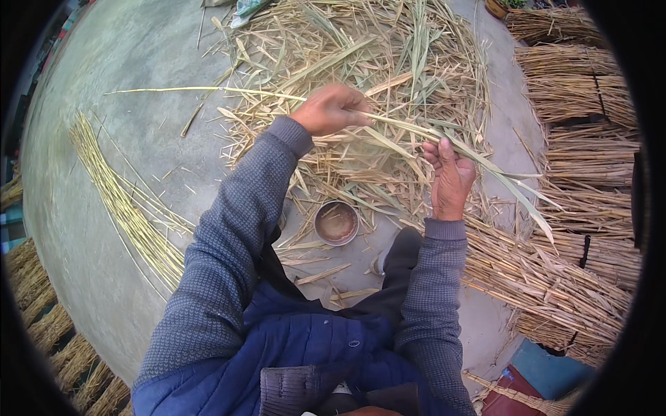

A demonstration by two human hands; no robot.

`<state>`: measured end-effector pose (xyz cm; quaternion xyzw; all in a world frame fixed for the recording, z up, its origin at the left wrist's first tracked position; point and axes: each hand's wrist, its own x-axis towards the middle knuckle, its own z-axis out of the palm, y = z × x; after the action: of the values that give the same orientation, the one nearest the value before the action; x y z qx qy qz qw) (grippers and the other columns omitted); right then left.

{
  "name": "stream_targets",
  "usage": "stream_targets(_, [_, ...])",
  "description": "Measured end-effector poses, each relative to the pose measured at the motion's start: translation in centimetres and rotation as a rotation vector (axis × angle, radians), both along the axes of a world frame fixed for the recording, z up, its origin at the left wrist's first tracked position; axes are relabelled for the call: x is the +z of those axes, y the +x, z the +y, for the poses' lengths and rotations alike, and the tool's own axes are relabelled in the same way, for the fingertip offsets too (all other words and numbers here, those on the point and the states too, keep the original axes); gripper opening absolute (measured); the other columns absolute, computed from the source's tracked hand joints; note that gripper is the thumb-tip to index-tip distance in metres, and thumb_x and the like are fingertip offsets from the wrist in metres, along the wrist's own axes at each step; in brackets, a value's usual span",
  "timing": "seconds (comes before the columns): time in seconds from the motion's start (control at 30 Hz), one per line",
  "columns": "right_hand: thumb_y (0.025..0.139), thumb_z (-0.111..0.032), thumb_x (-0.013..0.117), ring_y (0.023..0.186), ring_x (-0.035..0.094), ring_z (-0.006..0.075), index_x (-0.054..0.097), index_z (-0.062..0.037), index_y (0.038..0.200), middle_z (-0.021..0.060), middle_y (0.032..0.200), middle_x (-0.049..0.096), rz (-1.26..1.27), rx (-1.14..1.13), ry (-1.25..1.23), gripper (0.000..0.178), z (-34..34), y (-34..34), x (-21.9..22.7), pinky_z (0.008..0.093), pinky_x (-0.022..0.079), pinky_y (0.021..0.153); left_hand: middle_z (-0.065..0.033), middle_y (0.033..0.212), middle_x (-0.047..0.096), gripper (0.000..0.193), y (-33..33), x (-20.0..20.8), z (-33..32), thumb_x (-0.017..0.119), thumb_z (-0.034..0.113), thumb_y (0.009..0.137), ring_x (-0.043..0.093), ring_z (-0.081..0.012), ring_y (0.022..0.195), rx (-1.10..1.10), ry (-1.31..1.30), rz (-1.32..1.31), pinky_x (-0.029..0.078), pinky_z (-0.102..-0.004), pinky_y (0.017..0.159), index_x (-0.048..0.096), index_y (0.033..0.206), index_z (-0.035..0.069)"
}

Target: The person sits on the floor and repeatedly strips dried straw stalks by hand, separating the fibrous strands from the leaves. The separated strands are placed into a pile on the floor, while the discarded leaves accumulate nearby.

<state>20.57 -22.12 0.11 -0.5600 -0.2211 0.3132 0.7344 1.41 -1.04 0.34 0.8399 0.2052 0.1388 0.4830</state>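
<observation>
My left hand [330,109] pinches a long pale reed stalk [208,90] that stretches out to the left and runs right across my front. My right hand [451,179] is raised palm toward me, fingers curled around the same stalk's leafy end [513,187], which droops to the lower right. Both hands hover above a loose heap of stripped dry leaves and husks [361,62] on the grey concrete ground. My sleeves are grey knit and I wear a blue padded vest.
A small round metal bowl [337,222] sits on the ground between my arms. A neat row of cleaned yellow stalks [125,208] lies at left. Tied reed bundles [583,111] stack up along the right, with more bundles [41,312] at lower left.
</observation>
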Motion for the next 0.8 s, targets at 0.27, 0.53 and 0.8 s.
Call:
stream_targets(0.27, [0.097, -0.016, 0.068, 0.09, 0.071, 0.0205, 0.053, -0.0002, 0.109, 0.0128, 0.102, 0.069, -0.002, 0.092, 0.043, 0.024, -0.5, 0.3, 0.2, 0.0303, 0.059, 0.081, -0.0045, 0.085, 0.074, 0.012, 0.5, -1.5, -0.6, 0.079, 0.006, 0.086, 0.068, -0.0084, 0.078, 0.13, -0.283, -0.025, 0.054, -0.0223, 0.071, 0.072, 0.093, -0.001])
stream_targets(0.53, [0.095, -0.012, 0.071, 0.081, 0.073, 0.0196, 0.055, 0.0025, 0.109, 0.0157, 0.093, 0.069, 0.122, -0.031, -0.067, 0.026, -1.1, 2.3, -0.9, 0.0252, 0.06, 0.07, -0.0085, 0.088, 0.075, 0.018, -1.1, -0.5, 2.2, 0.076, 0.015, 0.09, 0.069, -0.0123, 0.079, 0.466, -0.538, -0.391, 0.056, -0.0254, 0.075, 0.068, 0.097, 0.001])
stream_targets(0.8, [0.097, -0.016, 0.069, 0.081, 0.071, 0.0168, 0.057, 0.0016, 0.11, 0.0124, 0.095, 0.07, 0.131, 0.038, -0.054, 0.025, -1.9, 2.7, -1.3, 0.0243, 0.059, 0.071, -0.0037, 0.079, 0.062, 0.039, -3.0, -1.9, 4.0, 0.074, 0.047, 0.084, 0.052, -0.0212, 0.083, 0.599, 0.848, 0.367, 0.037, -0.0402, 0.08, 0.066, 0.087, 0.01])
